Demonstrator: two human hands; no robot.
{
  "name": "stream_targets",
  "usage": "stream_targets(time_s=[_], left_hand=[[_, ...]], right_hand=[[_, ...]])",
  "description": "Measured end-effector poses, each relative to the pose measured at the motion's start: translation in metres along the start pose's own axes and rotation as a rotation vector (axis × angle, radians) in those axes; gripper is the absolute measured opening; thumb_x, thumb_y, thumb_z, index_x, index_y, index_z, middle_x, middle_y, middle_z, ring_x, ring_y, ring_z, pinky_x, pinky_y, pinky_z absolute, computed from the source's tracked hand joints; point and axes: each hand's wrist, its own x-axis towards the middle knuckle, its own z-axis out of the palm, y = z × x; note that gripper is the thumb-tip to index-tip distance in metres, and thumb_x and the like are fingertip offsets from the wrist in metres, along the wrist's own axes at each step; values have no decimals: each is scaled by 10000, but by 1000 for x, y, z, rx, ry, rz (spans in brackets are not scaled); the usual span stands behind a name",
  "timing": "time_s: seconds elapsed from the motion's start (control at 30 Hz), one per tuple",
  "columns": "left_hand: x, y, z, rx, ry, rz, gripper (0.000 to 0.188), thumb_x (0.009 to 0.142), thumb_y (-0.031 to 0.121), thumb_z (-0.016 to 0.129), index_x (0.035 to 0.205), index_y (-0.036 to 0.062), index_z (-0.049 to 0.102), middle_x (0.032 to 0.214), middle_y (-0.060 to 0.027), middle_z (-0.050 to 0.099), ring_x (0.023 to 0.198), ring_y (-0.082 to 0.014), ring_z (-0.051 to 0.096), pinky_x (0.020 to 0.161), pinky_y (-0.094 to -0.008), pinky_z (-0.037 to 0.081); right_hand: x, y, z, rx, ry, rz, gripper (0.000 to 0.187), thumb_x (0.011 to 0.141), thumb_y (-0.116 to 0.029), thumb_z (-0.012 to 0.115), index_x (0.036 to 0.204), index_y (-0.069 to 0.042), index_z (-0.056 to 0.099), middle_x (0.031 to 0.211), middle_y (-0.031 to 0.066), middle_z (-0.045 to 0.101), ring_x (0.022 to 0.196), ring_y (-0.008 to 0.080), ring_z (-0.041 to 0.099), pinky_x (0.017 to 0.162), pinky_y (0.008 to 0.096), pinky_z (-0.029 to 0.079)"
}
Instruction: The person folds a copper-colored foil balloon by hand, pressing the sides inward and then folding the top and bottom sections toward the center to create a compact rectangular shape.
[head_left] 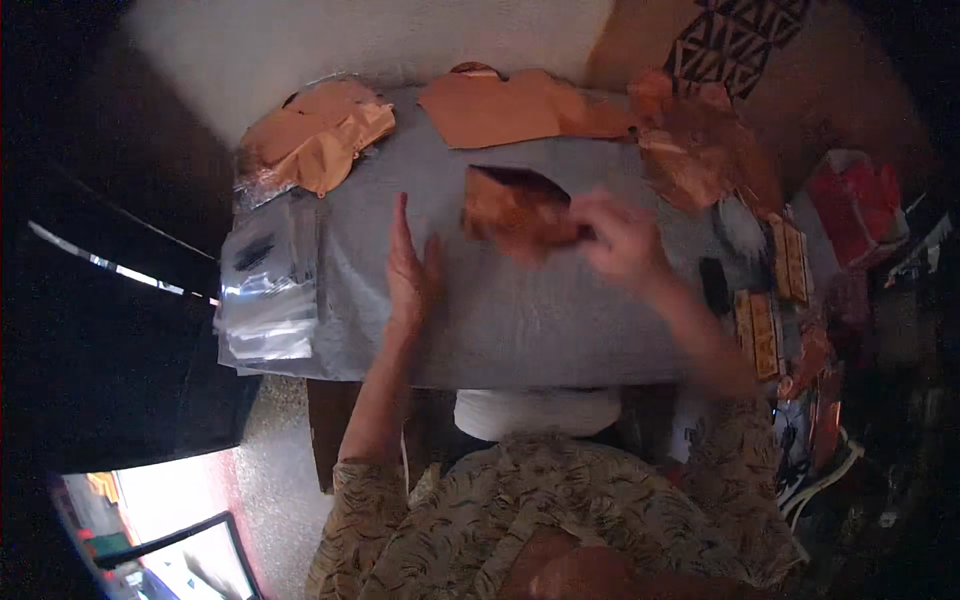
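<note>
My right hand [625,240] pinches the right edge of an orange-brown folded piece [505,215] above the middle of the table. The piece is blurred by motion, with a dark patch along its upper edge; whether it is cloth or another sheet material I cannot make out. To its left, my left hand [408,265] is held up with fingers stretched out, holding nothing and apart from the piece. Beyond the hands, a flat orange piece [500,110] with a curved cut-out lies along the table's far edge.
Grey cloth covers the table [480,340]. Clear plastic bags [268,300] are stacked at left, below a crumpled orange pile [320,130]. More orange pieces [700,150] lie far right. Orange-yellow boxes [758,335], a dark object [714,285] and a red-and-white bag [852,205] are at right.
</note>
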Motion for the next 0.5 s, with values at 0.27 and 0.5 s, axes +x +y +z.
stream_targets(time_s=[0.27, 0.5], left_hand=[[6, 5, 25, -64, -349, 170, 526, 979, -14, 551, 1498, 32, 477, 1528, -233, 502, 1433, -435, 463, 1178, -490, 402], [26, 40, 67, 248, -622, 508, 513, 981, 137, 661, 1475, 72, 537, 1553, -184, 506, 1457, -386, 458, 1205, -527, 341]], right_hand=[[-124, -20, 36, -87, -177, -15, 310, 746, -102, 768, 1049, -50, 729, 1157, 84, 676, 893, 230, 703, 783, 382, 588], [-140, -27, 45, -235, -142, 25, 331, 765, -151, 743, 1081, -55, 735, 1150, 67, 656, 897, 197, 660, 794, 381, 531]])
